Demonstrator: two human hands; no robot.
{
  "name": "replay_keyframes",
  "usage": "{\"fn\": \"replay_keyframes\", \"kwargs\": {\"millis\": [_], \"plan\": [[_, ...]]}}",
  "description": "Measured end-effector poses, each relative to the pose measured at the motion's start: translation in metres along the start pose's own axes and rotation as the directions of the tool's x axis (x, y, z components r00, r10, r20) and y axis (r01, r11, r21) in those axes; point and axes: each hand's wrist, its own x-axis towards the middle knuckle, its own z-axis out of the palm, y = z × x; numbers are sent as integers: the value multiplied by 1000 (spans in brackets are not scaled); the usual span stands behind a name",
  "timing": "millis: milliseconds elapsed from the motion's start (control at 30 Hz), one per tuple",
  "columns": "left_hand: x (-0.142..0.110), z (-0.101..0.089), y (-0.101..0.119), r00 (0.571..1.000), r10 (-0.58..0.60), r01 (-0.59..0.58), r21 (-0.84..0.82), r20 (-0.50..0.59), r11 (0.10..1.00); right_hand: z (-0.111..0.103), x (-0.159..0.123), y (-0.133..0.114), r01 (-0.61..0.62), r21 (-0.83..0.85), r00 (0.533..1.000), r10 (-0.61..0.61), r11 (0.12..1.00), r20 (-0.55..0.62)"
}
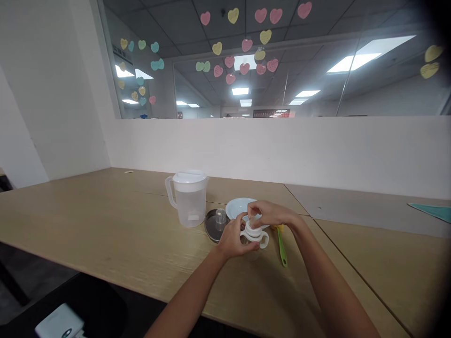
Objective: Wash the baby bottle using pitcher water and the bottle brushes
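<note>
A small clear baby bottle with a white handled collar (pixel 256 236) stands on the wooden table (pixel 105 225). My left hand (pixel 232 238) is wrapped round the bottle's body from the left. Over its top, my right hand (pixel 269 213) has its fingers pinched on the white cap or teat piece. The bottle's lower part is mostly hidden by my left hand.
A translucent lidded pitcher (pixel 188 197) stands to the left. A dark round dish with a clear dome cap (pixel 215 224) and a pale blue plate (pixel 238 206) lie behind the bottle. A green-handled brush (pixel 282 248) lies to the right. A white device (pixel 59 323) sits below the table edge.
</note>
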Motion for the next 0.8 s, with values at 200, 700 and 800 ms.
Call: {"fn": "replay_keyframes", "kwargs": {"millis": [200,700,800], "plan": [[0,-1,4,1000,-3,3,3,-18,1000,-2,-4,-7,112,5,989,-112,994,101],[0,1,-2,1000,9,-9,-4,-26,1000,1,-10,-18,-241,-129,970,234,962,-70],[0,2,-3,1000,20,-20,1,-21,1000,1,-9,-21,-240,-261,968,210,935,-138]]}}
